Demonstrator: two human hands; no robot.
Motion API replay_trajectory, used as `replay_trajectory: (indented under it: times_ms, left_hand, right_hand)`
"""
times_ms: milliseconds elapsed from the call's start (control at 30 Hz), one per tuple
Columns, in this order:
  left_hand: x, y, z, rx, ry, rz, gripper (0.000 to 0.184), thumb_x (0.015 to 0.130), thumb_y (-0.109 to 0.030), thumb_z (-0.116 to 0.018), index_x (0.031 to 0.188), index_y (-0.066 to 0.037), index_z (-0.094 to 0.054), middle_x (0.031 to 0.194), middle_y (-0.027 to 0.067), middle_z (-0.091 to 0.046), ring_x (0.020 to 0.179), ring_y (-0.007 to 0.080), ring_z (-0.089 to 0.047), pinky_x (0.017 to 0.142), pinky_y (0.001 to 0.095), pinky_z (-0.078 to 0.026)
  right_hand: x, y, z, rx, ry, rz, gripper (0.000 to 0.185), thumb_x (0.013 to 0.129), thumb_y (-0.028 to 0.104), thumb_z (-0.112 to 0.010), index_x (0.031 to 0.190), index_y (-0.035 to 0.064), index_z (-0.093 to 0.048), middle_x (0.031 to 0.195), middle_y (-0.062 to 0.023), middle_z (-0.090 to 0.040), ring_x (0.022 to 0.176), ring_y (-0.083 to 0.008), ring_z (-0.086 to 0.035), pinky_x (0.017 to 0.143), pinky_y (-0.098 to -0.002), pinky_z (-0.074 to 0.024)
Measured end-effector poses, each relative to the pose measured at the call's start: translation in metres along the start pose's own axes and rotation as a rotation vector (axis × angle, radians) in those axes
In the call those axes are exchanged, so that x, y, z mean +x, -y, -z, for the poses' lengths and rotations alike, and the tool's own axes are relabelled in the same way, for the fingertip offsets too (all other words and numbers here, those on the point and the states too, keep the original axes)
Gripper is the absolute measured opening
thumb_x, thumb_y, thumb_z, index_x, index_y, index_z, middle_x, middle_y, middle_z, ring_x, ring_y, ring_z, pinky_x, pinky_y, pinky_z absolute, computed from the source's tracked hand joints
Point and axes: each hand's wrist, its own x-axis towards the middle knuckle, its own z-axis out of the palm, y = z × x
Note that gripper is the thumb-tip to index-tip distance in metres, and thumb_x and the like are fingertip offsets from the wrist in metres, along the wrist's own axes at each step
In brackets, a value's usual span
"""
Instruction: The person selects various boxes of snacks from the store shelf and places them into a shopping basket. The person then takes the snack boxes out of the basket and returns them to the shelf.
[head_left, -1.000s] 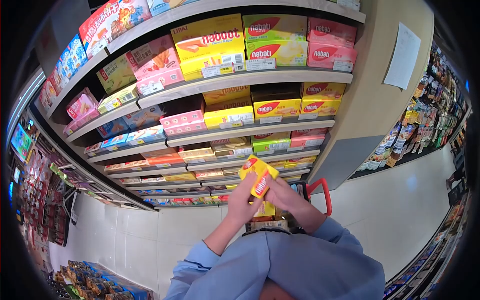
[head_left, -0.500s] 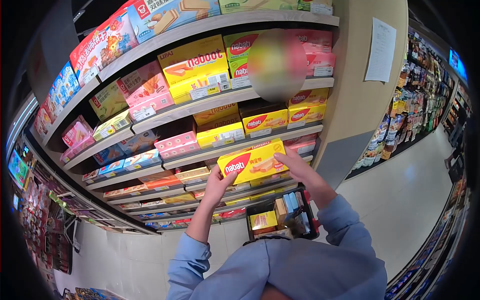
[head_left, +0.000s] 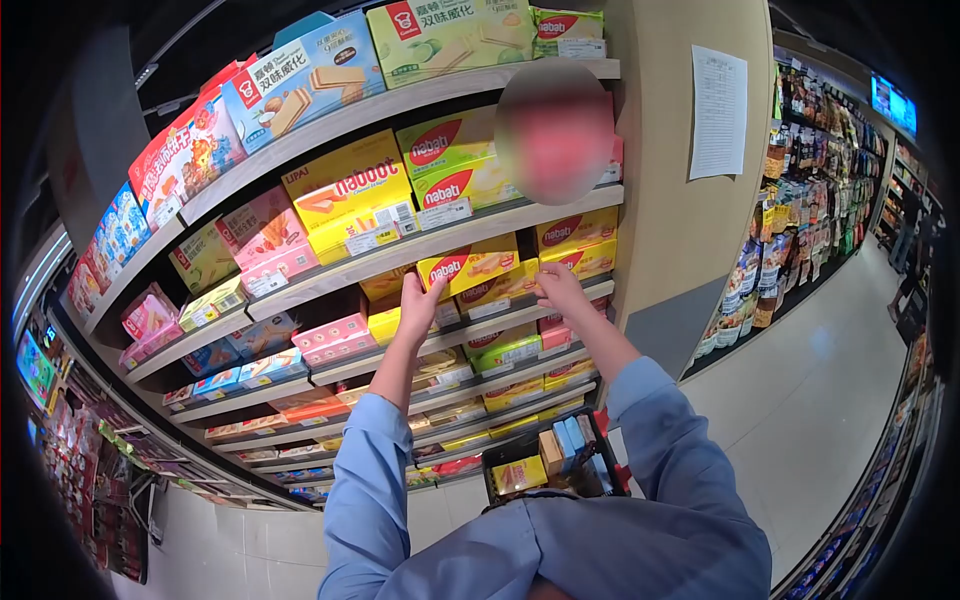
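My left hand grips the left end of a yellow nabati wafer box, thumb on its front. The box is tilted up at the shelf, above and in front of another yellow nabati box that stands there. My right hand is closed, its fingers curled at the right end of that lower box. Whether it pinches anything is not clear; it looks apart from the held box. More yellow nabati boxes are stacked just beyond my right hand.
Below me is a dark basket holding a yellow wafer box and other packs. Above, a wooden shelf edge carries a naboot box. A round blur hides part of the upper shelf. A paper sheet hangs on the end panel.
Both hands have moved up and forward, taking the yellow wafer box from in front of me to the shelf. My right hand has come off the box's right end.
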Motion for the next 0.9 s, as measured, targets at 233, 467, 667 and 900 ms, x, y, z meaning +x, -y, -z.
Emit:
replay_trajectory:
  times_ms: [233, 467, 667, 900]
  left_hand:
    - [0.033, 0.031, -0.014, 0.170, 0.019, 0.159, 0.042, 0.092, -0.033, -0.069, 0.069, 0.001, -0.060, 0.064, 0.0006, -0.051, 0.060, 0.0112, -0.044, 0.054, 0.0339, -0.036]
    - [0.056, 0.072, -0.030, 0.566, -0.019, 0.138, 0.040, 0.090, -0.025, -0.064, 0.094, 0.015, -0.065, 0.078, 0.0162, -0.067, 0.070, 0.0234, -0.062, 0.069, 0.0389, -0.048]
    - [0.052, 0.046, -0.028, 0.581, 0.061, 0.278, 0.042, 0.090, -0.027, -0.063, 0.096, 0.015, -0.066, 0.085, 0.0202, -0.068, 0.078, 0.0252, -0.063, 0.073, 0.0373, -0.049]
    - [0.058, 0.051, -0.014, 0.662, 0.113, 0.335, 0.045, 0.091, -0.028, -0.062, 0.100, 0.015, -0.066, 0.095, 0.0268, -0.068, 0.089, 0.0317, -0.064, 0.081, 0.0386, -0.048]
  right_hand:
    - [0.015, -0.013, 0.030, -0.014, 0.091, 0.025, 0.049, 0.096, 0.023, -0.057, 0.138, 0.0018, -0.043, 0.119, -0.0107, -0.059, 0.094, -0.0178, -0.065, 0.076, -0.0319, -0.0562]
    - [0.034, -0.021, 0.041, 0.000, 0.109, 0.005, 0.048, 0.096, 0.022, -0.056, 0.139, 0.0039, -0.042, 0.120, -0.0107, -0.059, 0.091, -0.0180, -0.066, 0.072, -0.0302, -0.0556]
    - [0.062, -0.025, 0.052, -0.055, 0.098, -0.003, 0.040, 0.097, 0.022, -0.056, 0.132, 0.0048, -0.046, 0.117, -0.0102, -0.059, 0.087, -0.0170, -0.067, 0.066, -0.0296, -0.0550]
    - [0.069, -0.031, 0.050, -0.048, 0.140, 0.020, 0.034, 0.097, 0.021, -0.058, 0.126, 0.0051, -0.048, 0.113, -0.0091, -0.060, 0.082, -0.0171, -0.068, 0.062, -0.0278, -0.0550]
